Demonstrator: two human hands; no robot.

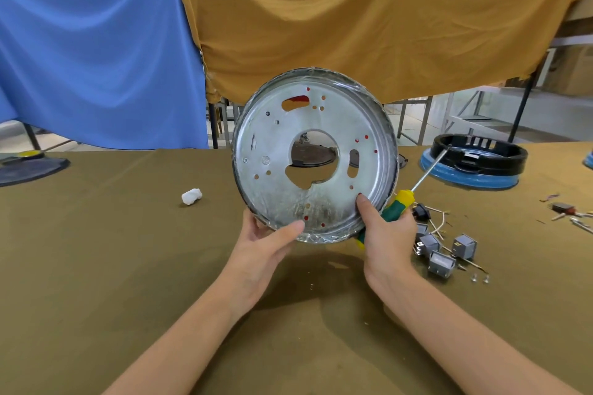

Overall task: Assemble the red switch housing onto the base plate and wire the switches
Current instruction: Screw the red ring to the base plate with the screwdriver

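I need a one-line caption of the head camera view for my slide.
Both hands hold the round metal base plate upright above the table, red housing showing through its holes; the right hand also grips a screwdriver.

Silver base plate (316,154), perhaps red behind; green-yellow screwdriver (398,207).

Both forearms are reaching forward, bare, converging toward the middle. The left hand (263,244) is gripping the lower rim of the base plate (279,138), thumb lying across its face. The right hand (386,234) is pinching the plate's lower right edge with its thumb while its fingers are curling round a screwdriver (399,204).
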